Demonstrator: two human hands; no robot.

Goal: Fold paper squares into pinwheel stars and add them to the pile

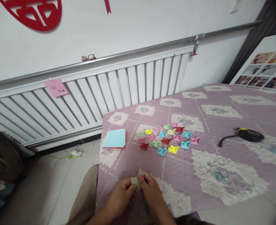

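Observation:
A small folded piece of pale green paper (135, 182) is pinched between my two hands, close to the front edge of the table. My left hand (122, 195) grips its left side with thumb and fingers, and my right hand (150, 189) grips its right side. Parts of the paper are hidden behind my fingers. Beyond my hands lie several small folded paper shapes (166, 141) in blue, yellow, red, pink and green, set out in loose rows. To their left sits a stack of square paper sheets (115, 138), light blue on top with red showing beneath.
A flowered purple tablecloth (149, 159) covers the table. On the right lies a black object with a thin curved arm (250, 135). Behind the table runs a white radiator (128, 84), with glasses (88, 57) on the pipe above. A power strip (76, 153) with cables lies on the floor.

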